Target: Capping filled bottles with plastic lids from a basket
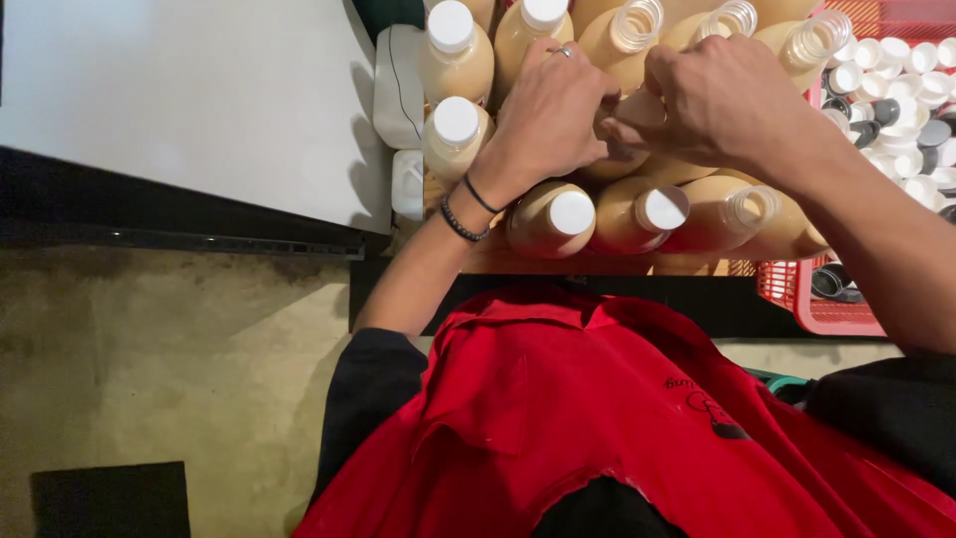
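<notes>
Several plastic bottles of beige liquid stand packed together in front of me. Some carry white caps, like one near bottle [551,219]; others at the back are uncapped [637,25]. My left hand [548,110], with a ring and two wristbands, grips the neck of a middle bottle [625,159]. My right hand [712,100] is closed over the top of that same bottle, its fingertips meeting those of the left. The bottle's top is hidden under both hands.
A red basket [812,309] at the right holds several loose white and dark caps [896,100]. A white tabletop [189,100] lies to the left, with white jugs [398,90] at its edge. Below are my red apron and a concrete floor.
</notes>
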